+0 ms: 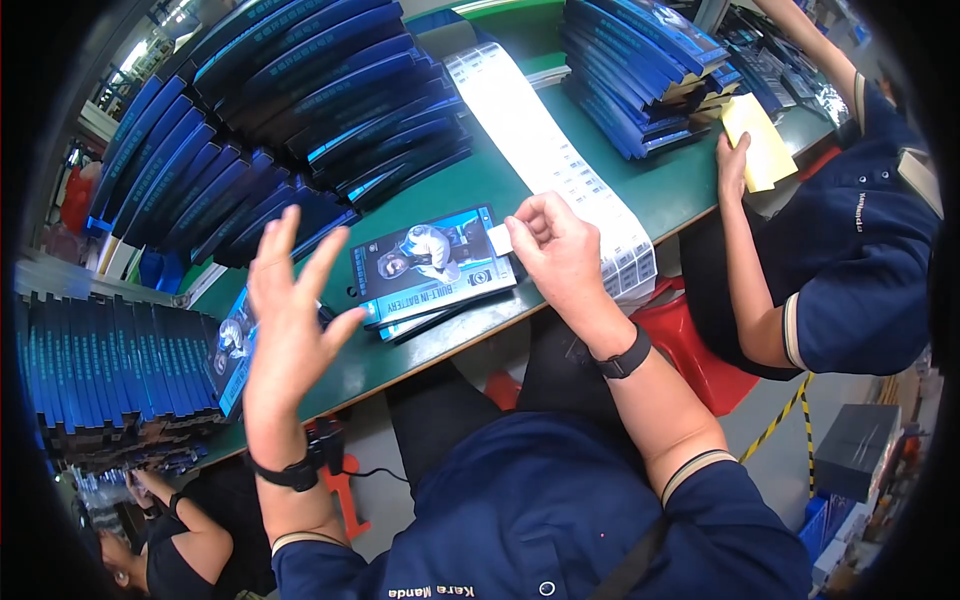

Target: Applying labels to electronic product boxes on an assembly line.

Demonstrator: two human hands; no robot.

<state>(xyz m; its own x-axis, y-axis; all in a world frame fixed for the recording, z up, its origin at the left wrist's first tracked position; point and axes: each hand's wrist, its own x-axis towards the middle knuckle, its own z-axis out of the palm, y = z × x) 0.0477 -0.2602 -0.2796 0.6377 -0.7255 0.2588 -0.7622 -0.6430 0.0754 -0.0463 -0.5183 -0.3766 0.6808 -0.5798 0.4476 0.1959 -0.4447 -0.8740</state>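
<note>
A flat blue and black box [430, 262] with a printed figure lies at the table's front edge, on top of another similar box. Between the thumb and fingers of my right hand [560, 262] is a small white label [499, 238], held at the right end of the top box. My left hand [290, 315] is raised to the left of the boxes, fingers spread, with nothing in it. From beside my right hand, a long white sheet of labels [535, 130] runs back across the green table [420, 190].
Leaning stacks of blue boxes [320, 90] fill the back left, with another row [115, 360] at far left. More boxes [640, 75] are piled back right. On the right, a co-worker [850, 240] holds a yellow sheet [757, 143]. A red stool [690, 345] stands below.
</note>
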